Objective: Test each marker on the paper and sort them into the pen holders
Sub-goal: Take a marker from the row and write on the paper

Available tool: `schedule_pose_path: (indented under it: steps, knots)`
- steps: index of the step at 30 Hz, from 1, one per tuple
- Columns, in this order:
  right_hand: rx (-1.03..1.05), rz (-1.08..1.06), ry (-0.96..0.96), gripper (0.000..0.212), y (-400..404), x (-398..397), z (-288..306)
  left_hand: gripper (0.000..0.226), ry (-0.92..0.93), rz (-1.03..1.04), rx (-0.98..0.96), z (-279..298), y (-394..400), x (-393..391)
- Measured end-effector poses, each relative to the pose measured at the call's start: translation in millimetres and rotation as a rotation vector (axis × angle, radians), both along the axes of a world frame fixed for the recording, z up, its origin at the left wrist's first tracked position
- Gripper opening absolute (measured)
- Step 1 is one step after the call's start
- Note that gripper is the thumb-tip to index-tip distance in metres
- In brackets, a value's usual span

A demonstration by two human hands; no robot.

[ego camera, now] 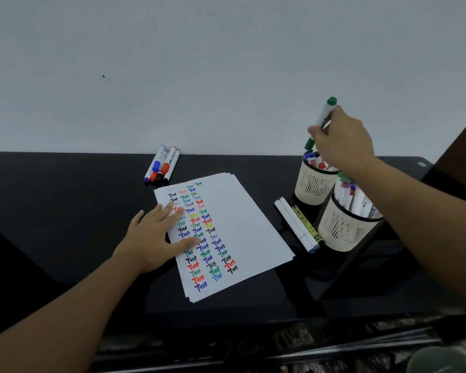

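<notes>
Right hand (342, 141) grip on green marker (324, 117) (smooth barrel), over mesh holder (311, 184)

Table (65, 211): black, glossy, smooth, looks like glass or lacquer, faint reflections near the front edge. Paper (242, 219): white matt sheets, a thin stack, marker ink dried flat on it. Green marker (324, 117): smooth plastic barrel, white with slight sheen, green plastic cap. Loose markers (162, 164) at the back edge: same smooth white plastic, coloured caps. Pen holders (311, 188): cream slotted mesh with a dark rim, matt; metal or plastic, cannot tell. Wall (199, 63): plain, matt, pale grey, smooth.
</notes>
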State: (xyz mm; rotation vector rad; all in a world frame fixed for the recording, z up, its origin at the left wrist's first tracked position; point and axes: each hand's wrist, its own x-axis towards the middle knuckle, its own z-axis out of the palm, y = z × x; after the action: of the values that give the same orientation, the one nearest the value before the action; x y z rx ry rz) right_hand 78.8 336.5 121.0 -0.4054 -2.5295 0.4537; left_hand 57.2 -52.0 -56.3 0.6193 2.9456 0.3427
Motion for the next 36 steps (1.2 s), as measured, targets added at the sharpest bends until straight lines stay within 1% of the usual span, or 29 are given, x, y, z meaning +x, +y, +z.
schedule_pose_path:
  steps: [7,13,17,18,20,22,24,27,29,32,36]
  knots:
    - [0.011,-0.091,-0.107,0.036,22,0,-1,0.115,-0.003,0.004,0.005,0,0,0]
    - [-0.044,-0.083,-0.257,0.027,32,-6,1,0.116,-0.005,0.005,0.009,1,0,0]
    - [-0.080,-0.086,-0.370,0.035,32,-6,2,0.115,0.001,0.007,0.016,0,-1,0]
    - [-0.097,-0.083,-0.358,0.036,32,-5,2,0.115,0.002,0.008,0.017,-1,-1,-1]
    - [-0.107,-0.064,-0.266,0.032,31,-2,4,0.115,-0.002,0.009,0.019,-1,0,-1]
    - [-0.065,-0.038,-0.205,0.026,29,-1,5,0.116,-0.003,0.009,0.016,0,-1,-1]
    - [0.006,-0.027,-0.220,0.024,27,-2,5,0.116,-0.003,0.009,0.015,0,0,-1]
    - [0.097,-0.032,-0.371,0.025,28,-8,1,0.115,-0.002,0.011,0.024,0,-1,-1]
    - [0.114,-0.045,-0.455,0.029,29,-11,-2,0.115,-0.001,0.012,0.034,0,-1,-1]
    - [0.140,-0.062,-0.400,0.036,26,-9,-2,0.115,0.001,0.011,0.033,-1,-1,-2]
    - [0.161,-0.018,-0.245,0.033,13,-9,0,0.115,-0.003,0.020,0.056,-2,-2,-2]
